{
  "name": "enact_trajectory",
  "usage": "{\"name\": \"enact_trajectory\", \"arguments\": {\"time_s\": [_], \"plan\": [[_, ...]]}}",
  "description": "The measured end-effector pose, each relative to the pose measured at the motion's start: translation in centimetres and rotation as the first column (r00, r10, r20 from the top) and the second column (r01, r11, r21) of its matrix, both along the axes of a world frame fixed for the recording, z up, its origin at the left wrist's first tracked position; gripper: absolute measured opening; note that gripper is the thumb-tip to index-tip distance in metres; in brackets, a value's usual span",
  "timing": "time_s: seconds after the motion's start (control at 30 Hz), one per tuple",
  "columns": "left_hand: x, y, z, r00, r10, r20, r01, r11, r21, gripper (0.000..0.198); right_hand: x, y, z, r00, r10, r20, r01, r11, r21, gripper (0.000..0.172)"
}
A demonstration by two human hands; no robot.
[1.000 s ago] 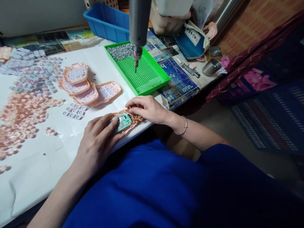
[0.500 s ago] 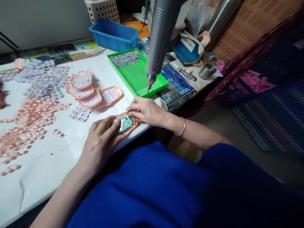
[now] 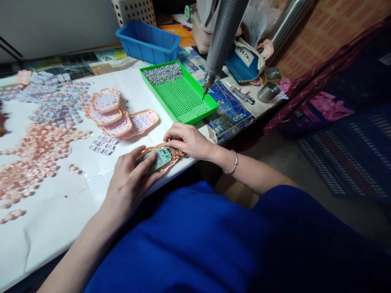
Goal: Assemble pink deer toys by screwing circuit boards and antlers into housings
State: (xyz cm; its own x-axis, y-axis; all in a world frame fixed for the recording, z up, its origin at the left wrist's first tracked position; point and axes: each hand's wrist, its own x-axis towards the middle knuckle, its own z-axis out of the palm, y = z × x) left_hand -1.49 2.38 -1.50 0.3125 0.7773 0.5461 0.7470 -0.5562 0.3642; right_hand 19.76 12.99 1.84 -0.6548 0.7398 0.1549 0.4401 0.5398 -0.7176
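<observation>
- Clearly, the casing (image 3: 168, 166) lies near the front edge of the worktop (image 3: 61, 215), with a green circuit board (image 3: 159, 160) set in it.
- The left hand (image 3: 130, 175) has its grip clasped around the casing's left end, one finger laid across the board.
- The right hand (image 3: 189, 142) bends over the opposite end, beside brown coils (image 3: 180, 154); its fingertips are drawn together, but I cannot tell whether that grip pinches anything.
- The casing's long axis slants from the left hand away toward the right, whose fingertips are nearer the board's uncovered end.
- The electric screwdriver (image 3: 220, 44) hangs tip-down beyond the right hand, apart from the casing.
</observation>
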Motion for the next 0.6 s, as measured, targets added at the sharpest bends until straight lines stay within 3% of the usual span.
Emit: {"name": "enact_trajectory", "arguments": {"time_s": [0.2, 0.43, 0.5, 0.6], "plan": [[-0.4, 0.2, 0.1, 0.999, -0.018, -0.037, 0.017, 1.000, -0.005, 0.038, 0.4, -0.7, -0.8, 0.998, -0.029, -0.062, 0.030, 0.999, 0.018, 0.014], [0.0, -0.1, 0.5, 1.000, 0.016, 0.025, -0.014, 0.998, -0.069, 0.047, 0.3, -1.2, 0.4, 0.998, -0.064, 0.002, 0.063, 0.994, 0.091, 0.022], [0.0, -0.6, 0.8, 0.993, 0.059, 0.102, -0.047, 0.992, -0.119, 0.052, 0.5, -1.7, 1.0, 0.981, -0.140, -0.133, 0.158, 0.977, 0.141, 0.020], [0.1, -1.6, 1.7, 0.920, 0.202, 0.335, -0.105, 0.952, -0.287, 0.064, 0.2, -2.7, 1.4, 0.877, -0.221, -0.426, 0.299, 0.946, 0.124, 0.029]]}}
